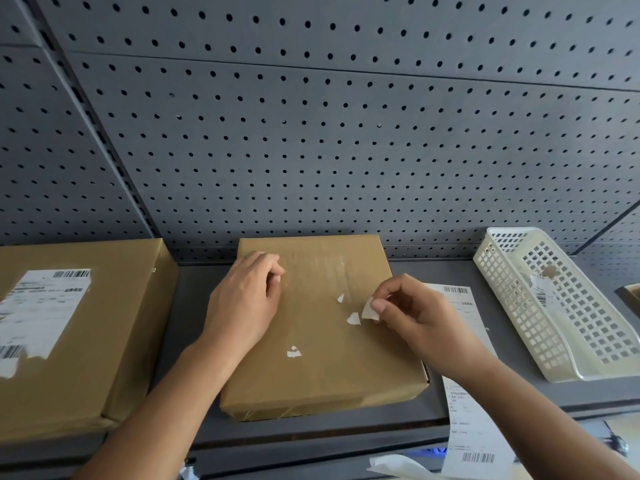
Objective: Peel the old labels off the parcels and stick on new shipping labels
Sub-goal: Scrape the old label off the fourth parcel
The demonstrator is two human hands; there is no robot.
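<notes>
A flat brown cardboard parcel (322, 372) lies in the middle of the grey shelf. Small white scraps of old label (353, 319) still cling to its top. My right hand (412, 317) pinches one torn white label scrap (367, 310) between thumb and fingers, just above the parcel's right side. My left hand (244, 299) rests curled on the parcel's top left, pressing it down. A strip of new shipping labels (474, 427) lies under my right forearm, hanging over the shelf's front edge.
A second brown parcel (114, 358) with a partly torn white label (41, 306) sits at the left. A cream plastic basket (561, 341) holding peeled label scraps stands at the right. Grey pegboard (311, 133) rises behind the shelf (194, 341).
</notes>
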